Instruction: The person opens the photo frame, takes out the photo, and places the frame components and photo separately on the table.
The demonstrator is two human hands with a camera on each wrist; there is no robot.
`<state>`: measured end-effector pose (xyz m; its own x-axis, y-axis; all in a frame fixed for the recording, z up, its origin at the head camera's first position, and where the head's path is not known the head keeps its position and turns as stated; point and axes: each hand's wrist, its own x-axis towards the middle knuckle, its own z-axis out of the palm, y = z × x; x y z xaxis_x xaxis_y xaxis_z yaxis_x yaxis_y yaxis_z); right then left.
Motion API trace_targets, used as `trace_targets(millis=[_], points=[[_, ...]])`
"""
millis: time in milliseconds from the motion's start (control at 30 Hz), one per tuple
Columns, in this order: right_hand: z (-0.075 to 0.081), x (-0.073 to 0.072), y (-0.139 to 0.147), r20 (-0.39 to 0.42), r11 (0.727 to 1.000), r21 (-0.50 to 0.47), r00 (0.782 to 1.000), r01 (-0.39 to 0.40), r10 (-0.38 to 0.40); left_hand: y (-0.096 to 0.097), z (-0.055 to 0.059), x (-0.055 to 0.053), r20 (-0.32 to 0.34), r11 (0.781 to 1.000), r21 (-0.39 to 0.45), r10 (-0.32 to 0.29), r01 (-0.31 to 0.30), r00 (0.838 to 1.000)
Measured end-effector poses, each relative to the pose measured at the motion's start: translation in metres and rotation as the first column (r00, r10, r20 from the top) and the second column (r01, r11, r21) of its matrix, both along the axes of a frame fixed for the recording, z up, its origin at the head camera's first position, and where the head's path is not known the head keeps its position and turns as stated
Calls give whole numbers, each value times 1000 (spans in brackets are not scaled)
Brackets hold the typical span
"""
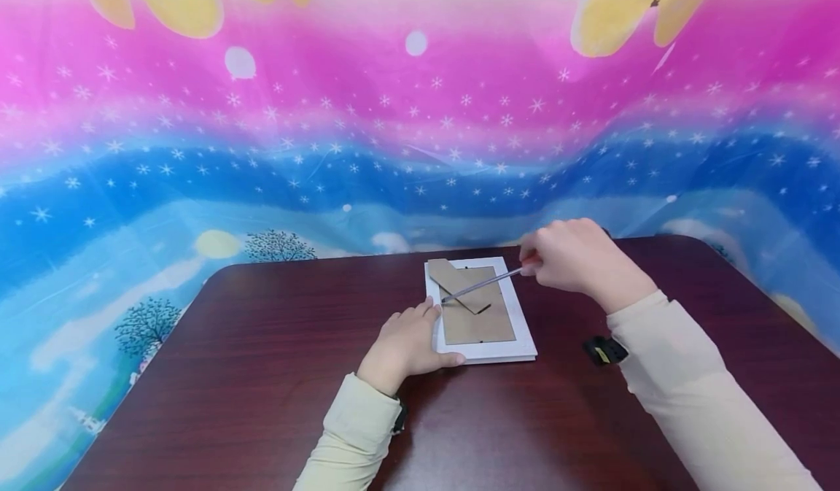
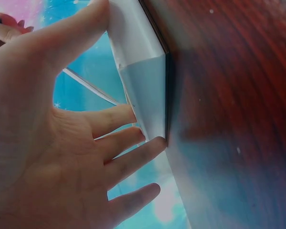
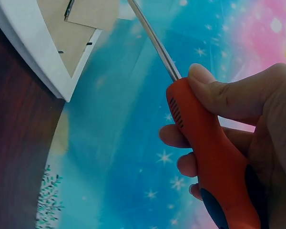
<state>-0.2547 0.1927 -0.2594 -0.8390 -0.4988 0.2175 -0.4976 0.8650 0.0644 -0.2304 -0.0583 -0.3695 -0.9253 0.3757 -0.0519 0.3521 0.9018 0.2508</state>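
A white picture frame (image 1: 520,323) lies face down on the table, its brown backing board (image 1: 475,330) and fold-out stand (image 1: 449,278) facing up. Small dark tabs sit along the backing's edge. My right hand (image 1: 564,254) grips a screwdriver (image 3: 205,138) by its orange and black handle. The metal shaft (image 1: 484,284) slants down to the left across the stand, its tip at the backing's left edge. With fingers spread and fairly straight, my left hand (image 1: 407,338) touches the frame's left side, the thumb at the near left corner.
The dark red-brown wooden table (image 1: 282,360) has rounded far corners. Behind it hangs a pink and blue backdrop (image 1: 367,148) printed with snowflakes and trees. Dark straps show at both wrists.
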Motion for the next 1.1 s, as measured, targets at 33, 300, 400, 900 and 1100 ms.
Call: trace_targets(millis=[33, 300, 400, 900, 1100], points=[[-2, 1, 2, 7, 1000, -13, 1000, 9, -9, 0, 0, 0, 1, 1000, -2, -1, 1, 1000], [-20, 3, 19, 3, 993, -109, 999, 33, -33, 0, 1, -1, 1, 1000, -23, -3, 3, 1000], [-30, 2, 25, -34, 991, -132, 999, 28, -33, 0, 0, -1, 4, 1000, -22, -2, 2, 1000], [-68, -10, 64, -202, 964, -264, 976, 28, -83, 1, 0, -1, 3, 1000, -15, 3, -3, 1000], [-72, -12, 74, -185, 958, -277, 975, 66, -121, -1, 0, -1, 5, 1000, -17, 2, -2, 1000]])
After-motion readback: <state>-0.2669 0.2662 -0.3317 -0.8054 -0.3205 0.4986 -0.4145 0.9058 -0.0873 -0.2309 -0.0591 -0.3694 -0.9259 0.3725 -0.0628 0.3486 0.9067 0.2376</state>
